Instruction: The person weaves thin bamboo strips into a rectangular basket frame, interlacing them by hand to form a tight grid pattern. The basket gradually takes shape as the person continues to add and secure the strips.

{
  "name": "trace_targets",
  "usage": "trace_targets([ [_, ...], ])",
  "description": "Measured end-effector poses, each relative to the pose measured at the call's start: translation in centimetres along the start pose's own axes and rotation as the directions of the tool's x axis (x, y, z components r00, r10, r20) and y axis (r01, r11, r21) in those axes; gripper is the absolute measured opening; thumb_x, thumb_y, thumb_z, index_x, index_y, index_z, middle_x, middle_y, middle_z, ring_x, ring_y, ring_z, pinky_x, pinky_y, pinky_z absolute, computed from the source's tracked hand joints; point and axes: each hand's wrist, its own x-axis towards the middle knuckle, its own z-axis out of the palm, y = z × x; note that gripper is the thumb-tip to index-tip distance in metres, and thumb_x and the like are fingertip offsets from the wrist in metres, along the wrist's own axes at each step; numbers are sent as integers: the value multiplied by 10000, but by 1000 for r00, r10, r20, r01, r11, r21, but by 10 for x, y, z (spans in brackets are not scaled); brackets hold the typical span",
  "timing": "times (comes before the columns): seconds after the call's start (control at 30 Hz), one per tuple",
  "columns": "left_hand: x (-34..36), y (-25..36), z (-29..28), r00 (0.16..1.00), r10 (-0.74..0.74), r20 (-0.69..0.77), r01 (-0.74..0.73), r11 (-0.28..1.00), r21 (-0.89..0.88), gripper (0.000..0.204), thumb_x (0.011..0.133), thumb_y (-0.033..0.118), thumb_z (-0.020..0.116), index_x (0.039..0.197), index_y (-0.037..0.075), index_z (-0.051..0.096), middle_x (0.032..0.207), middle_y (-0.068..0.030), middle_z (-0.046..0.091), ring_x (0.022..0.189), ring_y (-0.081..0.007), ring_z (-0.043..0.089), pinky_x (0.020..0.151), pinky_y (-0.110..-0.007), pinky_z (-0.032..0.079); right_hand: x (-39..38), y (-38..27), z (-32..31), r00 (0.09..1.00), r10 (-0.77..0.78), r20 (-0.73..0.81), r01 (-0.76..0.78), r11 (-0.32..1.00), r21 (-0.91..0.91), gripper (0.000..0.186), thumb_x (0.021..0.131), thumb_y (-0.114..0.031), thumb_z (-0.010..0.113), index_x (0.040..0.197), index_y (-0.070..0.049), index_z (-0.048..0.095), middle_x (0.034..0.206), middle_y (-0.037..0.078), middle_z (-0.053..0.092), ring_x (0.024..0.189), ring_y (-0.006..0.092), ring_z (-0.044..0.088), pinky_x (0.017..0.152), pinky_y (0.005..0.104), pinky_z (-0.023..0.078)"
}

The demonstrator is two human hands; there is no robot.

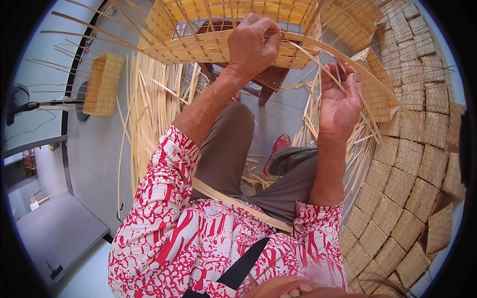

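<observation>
The yellow woven basket (186, 49) is in front of you at the top of the view, above the dark wooden stool (272, 79); whether it fully rests there is hidden. Your left hand (254, 44) is closed over the top edge of its near wall, thumb tip brought in against the fingers. From just beside that thumb, a narrow pale strip (314, 57) slants down to your right hand (340, 102), where it crosses the half-curled fingers; you have the palm turned up, and I cannot tell whether that grip presses on the strip or merely lets it lie there. A wider pale band (370, 74) bends away past your right fingers. Expect the basket to be light, with walls that flex if you squeeze mid-panel, so the near rim, where your left hand sits, looks the firmer hold. The strip is probably springy along its length, rather smooth, and likely to split if kinked sharply; a flat pinch close to the weave should suit it. The long loose ends (89, 25) jutting out on the left look whippy and could snag.
</observation>
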Motion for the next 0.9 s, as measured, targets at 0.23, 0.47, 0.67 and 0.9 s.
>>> trace_targets([
  [0.23, 3, 6, -1, 1000, -1, 10, 1, 999, 49, 95, 803, 124, 812, 868, 103, 747, 777, -43, 621, 687, -210, 623, 598, -343, 504, -5, -2, 4, 1000, 10, 24, -9, 1000, -27, 261, 1076, -180, 504, 1271, -6, 512, 1226, 130, 581, 1101, 275, 628, 974, 416, 564],
  [0.47, 1, 11, -7, 998, 23, 58, -24, 999, 24, 47, 846, 91, 744, 891, 102, 733, 803, -74, 609, 738, -272, 642, 613, -385, 510, -22, -14, 12, 895, -202, 399, 446, 352, -823, 654, 903, -279, 800, 1439, -46, 509, 1293, 79, 576, 1146, 146, 517, 924, 313, 469],
  [0.67, -2, 4, -6, 969, 116, 220, -154, 974, 165, 115, 875, 78, 657, 967, 116, 716, 904, -66, 637, 810, -314, 673, 665, -421, 547, 21, -29, -7, 705, -338, 624, 623, -126, -772, 579, 873, -230, 779, 1407, -118, 586, 1314, 102, 613, 1276, 269, 530, 1101, 407, 363],
  [0.9, 4, -31, -39, 953, 213, 215, -262, 936, 234, 152, 873, 25, 625, 974, 105, 705, 974, -65, 673, 857, -327, 686, 705, -416, 572, 66, -10, -25, 674, -114, 730, 624, -442, -645, 259, 914, -230, 711, 1169, -182, 712, 1139, 21, 697, 1159, 255, 593, 1116, 456, 328],
])
